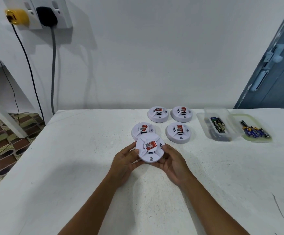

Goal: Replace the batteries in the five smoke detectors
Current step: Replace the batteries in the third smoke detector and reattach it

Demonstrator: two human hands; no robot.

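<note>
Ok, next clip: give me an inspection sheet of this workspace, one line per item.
Surface: white table, rough and speckled.
Job's things: one smoke detector held face up; four detectors lying face up behind it; clear tub with batteries; lid beside it carrying blue batteries.
Clutter: nothing seen.
Hands: left hand and right hand grip the held detector from either side.
Cables: two cables hang from the wall plugs, a thinner one further left.
Surroundings: white wall, blue door at right, patterned floor at left.
</note>
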